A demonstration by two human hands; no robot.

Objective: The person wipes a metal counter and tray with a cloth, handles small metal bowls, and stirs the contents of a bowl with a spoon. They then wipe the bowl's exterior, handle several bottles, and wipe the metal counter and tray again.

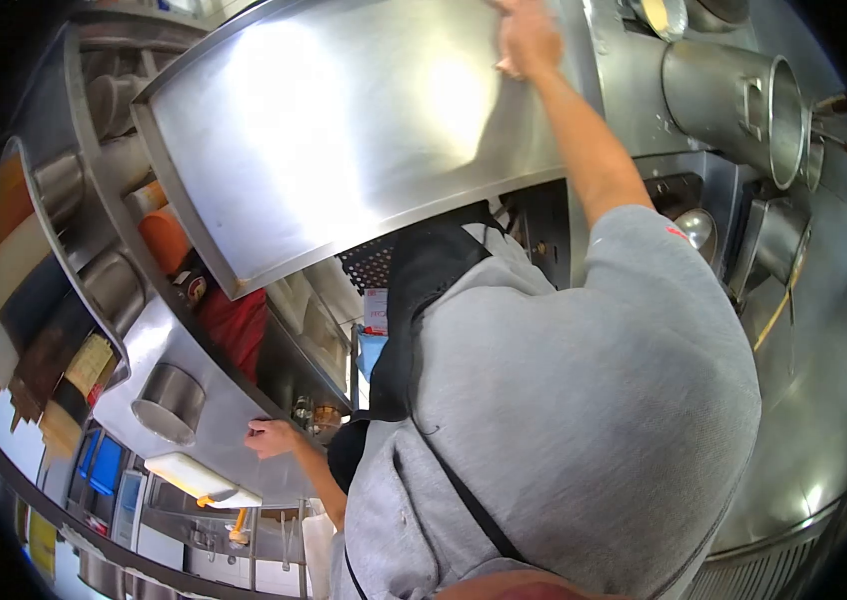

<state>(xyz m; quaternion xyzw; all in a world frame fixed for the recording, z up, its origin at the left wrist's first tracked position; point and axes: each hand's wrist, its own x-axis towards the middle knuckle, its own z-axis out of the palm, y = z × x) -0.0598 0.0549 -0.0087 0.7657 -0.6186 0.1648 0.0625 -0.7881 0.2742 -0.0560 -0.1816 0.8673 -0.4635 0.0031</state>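
My right hand (529,42) reaches over the far right part of a wide steel worktop (214,170) with a raised rim. Its fingers are bent and partly cut off by the top of the view; I cannot tell what lies under them. My left hand (272,438) is at the inner edge of a steel counter (154,335), its fingers curled in and nothing showing in them. A round steel pot (170,402) stands on that counter beyond it. Small jars (326,418) sit just beside the left wrist, below the counter edge.
A white cutting board (202,480) with a yellow-handled tool lies past my left hand. At right are a large stockpot (729,100), a ladle (696,232) and a square steel pan (776,238). Bottles and containers (14,270) line a left shelf. A red cloth (234,330) hangs below.
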